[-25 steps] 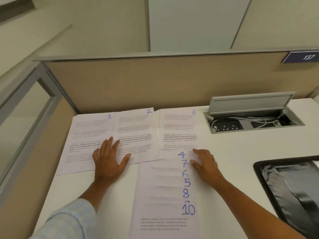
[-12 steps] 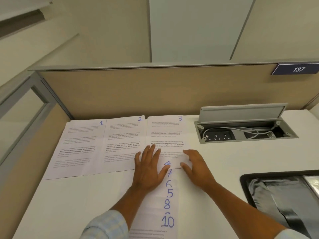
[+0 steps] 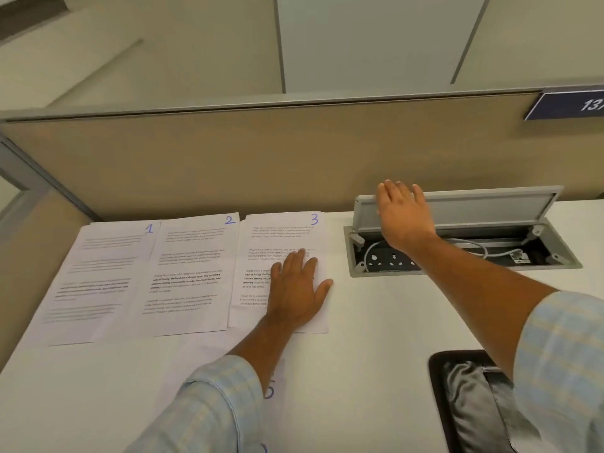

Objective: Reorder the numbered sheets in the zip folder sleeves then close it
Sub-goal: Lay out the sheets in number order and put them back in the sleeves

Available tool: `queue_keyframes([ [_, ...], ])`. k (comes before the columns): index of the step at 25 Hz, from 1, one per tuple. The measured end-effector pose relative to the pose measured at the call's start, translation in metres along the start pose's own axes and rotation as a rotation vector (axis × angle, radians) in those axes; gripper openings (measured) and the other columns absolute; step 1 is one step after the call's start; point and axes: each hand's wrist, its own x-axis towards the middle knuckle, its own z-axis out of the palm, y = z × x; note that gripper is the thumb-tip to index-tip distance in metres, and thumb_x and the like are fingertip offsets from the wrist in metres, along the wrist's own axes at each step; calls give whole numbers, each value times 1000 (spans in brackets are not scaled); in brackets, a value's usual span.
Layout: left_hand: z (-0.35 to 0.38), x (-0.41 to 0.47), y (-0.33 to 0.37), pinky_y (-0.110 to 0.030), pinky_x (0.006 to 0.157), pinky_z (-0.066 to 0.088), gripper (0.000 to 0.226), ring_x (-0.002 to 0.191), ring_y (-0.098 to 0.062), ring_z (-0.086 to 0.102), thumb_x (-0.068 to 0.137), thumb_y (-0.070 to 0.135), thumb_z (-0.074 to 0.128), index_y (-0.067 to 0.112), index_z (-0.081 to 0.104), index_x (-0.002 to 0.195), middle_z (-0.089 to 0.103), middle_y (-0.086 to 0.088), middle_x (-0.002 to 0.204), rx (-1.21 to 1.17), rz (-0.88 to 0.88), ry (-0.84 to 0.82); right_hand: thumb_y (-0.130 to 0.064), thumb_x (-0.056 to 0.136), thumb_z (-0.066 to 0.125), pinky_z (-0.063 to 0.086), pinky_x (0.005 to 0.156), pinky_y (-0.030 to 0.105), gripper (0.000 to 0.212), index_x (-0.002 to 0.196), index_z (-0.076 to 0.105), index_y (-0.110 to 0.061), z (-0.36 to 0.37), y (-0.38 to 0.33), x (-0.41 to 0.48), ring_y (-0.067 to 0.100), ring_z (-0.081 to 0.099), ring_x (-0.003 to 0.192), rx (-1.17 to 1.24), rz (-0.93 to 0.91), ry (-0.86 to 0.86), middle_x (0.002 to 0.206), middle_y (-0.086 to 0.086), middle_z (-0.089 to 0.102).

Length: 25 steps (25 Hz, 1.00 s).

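sheet 1 [image 3: 98, 273], sheet 2 [image 3: 192, 273] and sheet 3 [image 3: 284, 237] lie side by side at the back of the desk [image 3: 376, 354]. left hand [image 3: 295, 289] flat on sheet 3, fingers straight, thumb spread. right hand [image 3: 403, 220] touches the raised cable-box lid [image 3: 490, 207], fingers straight, close together. zip folder [image 3: 438, 380] at near right.

Sheet stack [image 3: 275, 376] mostly under left sleeve [image 3: 212, 403], folder [image 3: 437, 382] cropped bottom-right

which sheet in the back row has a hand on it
Sheet 3, the rightmost; the left hand lies flat on it, while sheet 1 and sheet 2 are untouched.
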Motion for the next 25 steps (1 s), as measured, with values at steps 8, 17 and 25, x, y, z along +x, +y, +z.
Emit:
queue_keyframes([
  [8, 21, 0, -2, -51, 118, 33, 65, 149, -26, 39, 97, 67, 35, 25, 55, 142, 45, -3, 160, -12, 4, 153, 2, 82, 74, 53, 90, 49, 37, 118, 68, -5, 19, 9, -59, 36, 66, 92, 123, -97, 207, 100, 15, 72],
  [17, 23, -3, 1, -51, 124, 26, 67, 153, -25, 31, 97, 66, 37, 25, 49, 149, 37, -3, 165, -21, -27, 118, 5, 70, 86, 58, 87, 49, 47, 114, 74, -3, 68, 1, -126, 40, 71, 106, 196, -78, 160, 116, 16, 75],
  [25, 11, -1, 4, -49, 125, 22, 64, 153, -25, 30, 98, 62, 38, 25, 47, 149, 35, -2, 166, -74, -36, 33, 4, 84, 72, 52, 104, 51, 46, 128, 70, -9, 93, 1, -126, 36, 63, 127, 262, -16, 102, 136, 12, 68],
])
